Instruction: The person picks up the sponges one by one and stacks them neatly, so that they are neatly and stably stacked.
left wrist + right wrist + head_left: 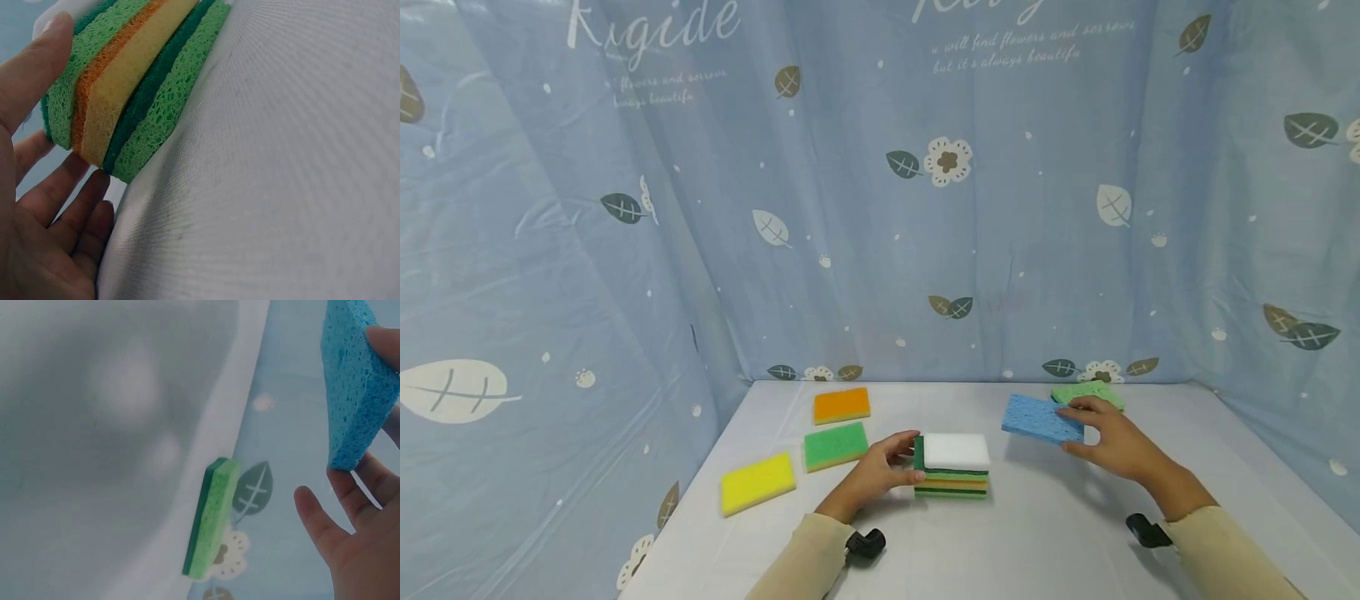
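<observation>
A blue sponge (pixel 1042 417) is held up off the table in my right hand (pixel 1108 437), its right end pinched between thumb and fingers. The right wrist view shows the same blue sponge (pixel 356 381) gripped at its edge, with one finger standing away from it. My left hand (pixel 880 475) holds the left side of a stack of sponges (pixel 951 486), thumb at the front corner and fingers round the side. White tops this stack; green, orange and cream layers (pixel 134 87) show below in the left wrist view.
Left of the stack lie a yellow sponge (pixel 758 484), a green-topped sponge (pixel 836 447) and an orange sponge (pixel 842 405). A light green sponge (pixel 1086 392) lies behind the right hand at the table's back edge. A patterned blue curtain (pixel 865 250) hangs behind the white table (pixel 1022 542).
</observation>
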The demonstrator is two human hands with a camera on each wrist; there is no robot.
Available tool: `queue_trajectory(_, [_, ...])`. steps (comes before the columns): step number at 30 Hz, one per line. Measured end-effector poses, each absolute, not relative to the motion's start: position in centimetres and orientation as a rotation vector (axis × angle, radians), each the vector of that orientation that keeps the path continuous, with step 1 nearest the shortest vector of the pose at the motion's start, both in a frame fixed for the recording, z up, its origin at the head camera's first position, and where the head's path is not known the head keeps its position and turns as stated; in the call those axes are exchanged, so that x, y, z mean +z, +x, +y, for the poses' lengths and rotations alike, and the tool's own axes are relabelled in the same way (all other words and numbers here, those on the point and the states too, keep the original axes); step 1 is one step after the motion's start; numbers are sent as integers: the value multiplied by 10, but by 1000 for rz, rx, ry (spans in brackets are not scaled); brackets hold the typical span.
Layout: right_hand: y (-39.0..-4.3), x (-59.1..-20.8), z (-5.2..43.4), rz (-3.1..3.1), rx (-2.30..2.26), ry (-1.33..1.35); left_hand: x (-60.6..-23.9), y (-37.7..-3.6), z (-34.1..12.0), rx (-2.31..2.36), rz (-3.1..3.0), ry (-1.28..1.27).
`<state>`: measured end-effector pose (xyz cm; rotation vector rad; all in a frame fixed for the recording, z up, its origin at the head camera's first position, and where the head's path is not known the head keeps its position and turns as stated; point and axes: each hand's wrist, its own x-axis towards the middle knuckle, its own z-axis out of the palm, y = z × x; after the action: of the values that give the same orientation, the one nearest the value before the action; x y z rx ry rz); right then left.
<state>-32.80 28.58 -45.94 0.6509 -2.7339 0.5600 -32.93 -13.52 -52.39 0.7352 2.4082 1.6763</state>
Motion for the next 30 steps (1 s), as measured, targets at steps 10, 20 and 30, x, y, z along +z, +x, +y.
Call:
queue_trajectory(10, [-329, -446, 272, -2705, 585, 707, -522, -329, -136, 1680, 2407, 757])
queue_trajectory(20, [-329, -438, 256, -2718, 636, 752, -523, -329, -136, 1666, 2415, 754])
queue_trajectory(30, [-327, -436, 241, -2701, 631, 783, -523, -330, -134, 1677, 2407, 749])
